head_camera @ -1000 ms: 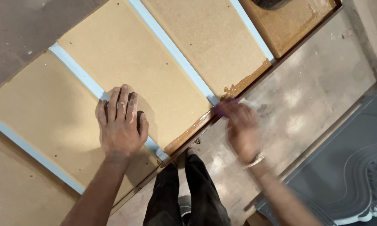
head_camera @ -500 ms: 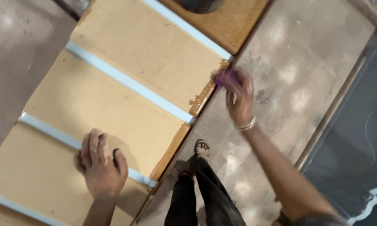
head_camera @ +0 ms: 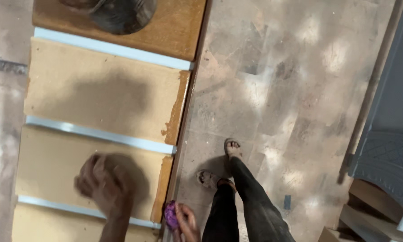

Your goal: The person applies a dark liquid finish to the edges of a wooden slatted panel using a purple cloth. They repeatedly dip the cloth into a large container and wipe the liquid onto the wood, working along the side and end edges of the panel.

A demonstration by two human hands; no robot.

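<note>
Several tan fibreboard panels (head_camera: 98, 96) lie side by side, with pale blue strips (head_camera: 98, 136) between them. My left hand (head_camera: 105, 183) is blurred over the nearest full panel, fingers spread, close to or on the board. At the panels' right edge, low in the frame, my right hand (head_camera: 186, 222) grips a small purple pad (head_camera: 170, 215). The pad sits against the brown side edge (head_camera: 159, 197) of the board. My legs (head_camera: 242, 201) in dark trousers and sandals stand on the floor just right of the panels.
A dark round bucket-like object (head_camera: 121, 13) rests on the darker brown panel at the top. Stained concrete floor (head_camera: 282, 89) spreads to the right. A grey-blue carved panel (head_camera: 389, 148) and wooden pieces (head_camera: 371, 210) stand at the right edge, with a long pole (head_camera: 376, 76) beside them.
The view has swung, so the panels now run nearly level. My right hand with the purple pad moved down along the board's edge towards me. My left hand stays over the board.
</note>
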